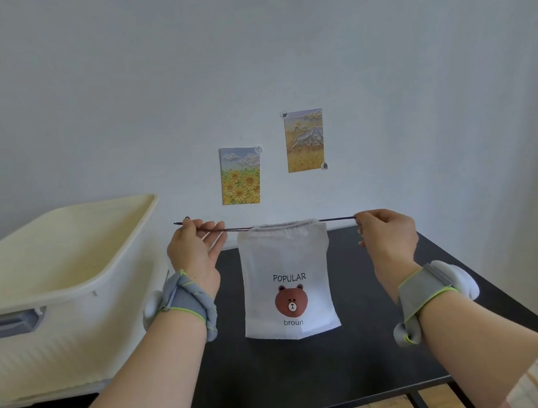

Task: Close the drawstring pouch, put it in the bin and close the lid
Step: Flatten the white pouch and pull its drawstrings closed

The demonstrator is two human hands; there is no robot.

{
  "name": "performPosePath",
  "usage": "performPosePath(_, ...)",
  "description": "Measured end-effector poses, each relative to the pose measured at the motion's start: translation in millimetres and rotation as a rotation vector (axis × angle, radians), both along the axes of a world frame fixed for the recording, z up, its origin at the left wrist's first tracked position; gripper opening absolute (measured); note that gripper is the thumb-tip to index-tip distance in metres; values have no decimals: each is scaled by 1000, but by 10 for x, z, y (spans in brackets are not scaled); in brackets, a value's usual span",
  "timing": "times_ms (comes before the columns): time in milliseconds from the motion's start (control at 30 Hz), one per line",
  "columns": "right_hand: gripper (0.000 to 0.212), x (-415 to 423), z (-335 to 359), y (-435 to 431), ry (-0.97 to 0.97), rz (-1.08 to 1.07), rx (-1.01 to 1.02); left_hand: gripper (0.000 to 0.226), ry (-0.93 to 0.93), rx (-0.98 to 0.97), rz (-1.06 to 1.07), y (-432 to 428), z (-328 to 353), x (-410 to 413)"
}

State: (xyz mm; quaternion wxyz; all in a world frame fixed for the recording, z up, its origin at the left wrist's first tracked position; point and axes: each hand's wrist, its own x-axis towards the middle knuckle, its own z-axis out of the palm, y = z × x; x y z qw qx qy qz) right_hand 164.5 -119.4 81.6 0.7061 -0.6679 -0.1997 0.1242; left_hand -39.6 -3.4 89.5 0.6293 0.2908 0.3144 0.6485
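Pink plaid sleeves fill the lower corners of the frame, and grey wrist straps with lime edging sit on both forearms. Above them, the left hand (195, 252) pinches one end of a thin dark drawstring cord (335, 218) between thumb and forefinger, its other fingers loosely spread. The right hand (387, 233) is curled with the fingertips pinching the cord's other end. The cord runs taut and nearly level between them, just left and right of centre.

Hanging from it at centre frame is the white fabric drawstring pouch with a brown bear print (287, 280). Its bottom edge seems to rest on the black tabletop (320, 380), though I cannot tell this for sure. The mouth shows gathered ruffles along the top hem, yet it is as wide as the body below, so the cinching looks barely under way.

At the left edge stands the cream plastic storage bin (67, 301), well apart from the pouch. Its mouth appears open, and no lid can be made out. Two small painted cards hang on the pale wall behind, above centre.

By my reading, the first step is in progress. Placing the pouch in the bin and closing the lid both remain.
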Motion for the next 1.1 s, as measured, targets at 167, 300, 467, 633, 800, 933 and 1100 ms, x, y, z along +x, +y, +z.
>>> performPosePath(167, 17, 31, -13, -12, 32, -101, 24, 34, -63, -37, 37, 34, 23, -24)
performPosePath(300, 18, 5, 40, 12, 44, -106, 67, 34, -112, -61, 51, 77, 104, -64)
performPosePath(467, 32, 63, 49, 14, 58, -153, 91, 34, -76, -44, 98, 210, 137, -193)
performPosePath(633, 30, 55, -42, -1, 99, -175, 61, 29, 637, 298, 145, 87, 18, -237)
performPosePath(800, 30, 29, -78, 19, 102, -141, 15, 36, 1328, 616, -50, -76, -19, -153)
performPosePath(933, 24, 95, -131, 38, 23, -126, -152, 20, 1400, 660, -118, -118, -42, -134)
performPosePath(1100, 20, -1, -129, 53, -172, 97, -353, 15, 1380, 703, -92, -112, -67, -68)
